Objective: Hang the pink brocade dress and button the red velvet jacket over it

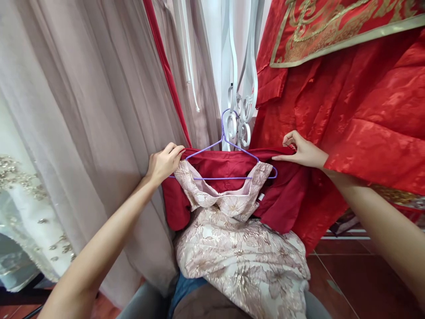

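A purple hanger [223,141] holds a pale pink and gold floral brocade dress [241,248] by its shoulder straps. Behind the dress bodice spreads a dark red jacket [229,163], its top edge drawn out sideways past the hanger. My left hand [166,160] pinches that edge at the left, close to the dress strap. At the right, my right hand [303,150] has the jacket's other end between thumb and fingers; thumb and forefinger tips stand apart. The dress skirt drapes down over my lap.
White scrolled metalwork [234,119] stands behind the hanger. Greyish-pink sheer fabric [99,110] hangs at the left, beside a white beaded gown [29,212]. Bright red garments with gold embroidery [348,88] hang at the right, touching my right forearm. Reddish floor tiles [352,274] show below.
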The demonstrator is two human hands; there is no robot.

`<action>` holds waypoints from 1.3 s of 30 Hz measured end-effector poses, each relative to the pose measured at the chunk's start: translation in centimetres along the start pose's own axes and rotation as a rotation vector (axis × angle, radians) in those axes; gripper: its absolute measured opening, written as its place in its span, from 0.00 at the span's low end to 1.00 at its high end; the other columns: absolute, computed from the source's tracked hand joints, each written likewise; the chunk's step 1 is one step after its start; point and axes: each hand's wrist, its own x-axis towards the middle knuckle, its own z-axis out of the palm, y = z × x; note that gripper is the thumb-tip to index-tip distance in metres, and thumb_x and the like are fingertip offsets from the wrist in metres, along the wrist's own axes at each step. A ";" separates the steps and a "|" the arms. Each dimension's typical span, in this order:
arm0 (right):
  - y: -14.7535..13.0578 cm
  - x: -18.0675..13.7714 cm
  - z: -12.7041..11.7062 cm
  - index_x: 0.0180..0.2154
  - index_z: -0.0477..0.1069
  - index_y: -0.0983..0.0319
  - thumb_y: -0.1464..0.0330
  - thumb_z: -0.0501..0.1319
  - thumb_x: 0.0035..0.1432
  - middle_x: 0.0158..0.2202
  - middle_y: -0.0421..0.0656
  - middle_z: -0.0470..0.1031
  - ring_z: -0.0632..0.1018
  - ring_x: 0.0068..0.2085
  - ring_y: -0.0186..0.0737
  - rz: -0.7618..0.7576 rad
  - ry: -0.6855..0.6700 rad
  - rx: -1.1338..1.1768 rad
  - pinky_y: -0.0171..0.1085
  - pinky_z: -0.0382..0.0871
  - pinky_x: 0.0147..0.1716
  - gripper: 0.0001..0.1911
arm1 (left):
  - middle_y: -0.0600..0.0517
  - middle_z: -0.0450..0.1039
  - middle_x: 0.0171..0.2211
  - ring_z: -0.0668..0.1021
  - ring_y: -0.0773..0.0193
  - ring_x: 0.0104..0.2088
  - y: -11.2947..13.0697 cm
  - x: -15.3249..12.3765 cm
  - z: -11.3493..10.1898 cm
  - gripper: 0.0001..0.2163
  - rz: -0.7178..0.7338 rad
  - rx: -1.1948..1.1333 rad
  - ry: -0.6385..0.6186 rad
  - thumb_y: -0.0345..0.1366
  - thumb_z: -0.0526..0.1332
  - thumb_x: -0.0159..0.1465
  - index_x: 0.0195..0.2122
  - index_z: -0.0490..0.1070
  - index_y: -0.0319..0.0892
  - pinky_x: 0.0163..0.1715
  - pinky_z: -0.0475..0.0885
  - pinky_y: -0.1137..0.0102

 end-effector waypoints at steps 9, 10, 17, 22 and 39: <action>-5.1 -1.1 0.3 0.22 0.62 0.58 0.48 0.47 0.60 0.19 0.39 0.66 0.69 0.24 0.39 0.013 -0.043 -0.119 0.36 0.56 0.25 0.25 | 0.49 0.71 0.38 0.75 0.61 0.32 -0.4 0.8 -2.9 0.11 -0.036 0.087 0.022 0.41 0.53 0.65 0.43 0.74 0.51 0.27 0.62 0.70; -6.0 -1.5 0.9 0.23 0.62 0.58 0.49 0.47 0.61 0.20 0.40 0.67 0.70 0.24 0.39 0.001 -0.026 -0.115 0.35 0.56 0.25 0.24 | 0.49 0.70 0.39 0.75 0.61 0.33 0.2 0.2 -3.1 0.11 -0.072 0.076 0.085 0.41 0.54 0.65 0.43 0.74 0.50 0.27 0.63 0.70; -9.9 -4.5 8.6 0.26 0.58 0.57 0.56 0.45 0.66 0.23 0.40 0.68 0.70 0.24 0.40 -0.146 -0.129 -0.018 0.35 0.56 0.25 0.18 | 0.48 0.66 0.33 0.73 0.62 0.33 7.1 -5.9 0.4 0.08 -0.317 -0.120 0.516 0.39 0.55 0.65 0.37 0.71 0.43 0.33 0.67 0.69; -11.8 -5.0 11.8 0.28 0.58 0.57 0.60 0.44 0.68 0.25 0.40 0.68 0.71 0.25 0.39 -0.232 -0.166 0.029 0.35 0.58 0.27 0.16 | 0.49 0.68 0.32 0.73 0.61 0.35 10.0 -5.8 2.7 0.07 -0.389 -0.275 0.469 0.38 0.52 0.67 0.35 0.66 0.44 0.36 0.67 0.68; -12.2 -7.3 11.4 0.27 0.56 0.58 0.61 0.52 0.63 0.22 0.35 0.62 0.65 0.23 0.33 -0.212 -0.218 0.227 0.33 0.58 0.25 0.13 | 0.53 0.63 0.32 0.69 0.65 0.31 10.7 -7.1 3.4 0.09 -0.399 -0.483 0.217 0.30 0.59 0.57 0.40 0.66 0.44 0.31 0.66 0.72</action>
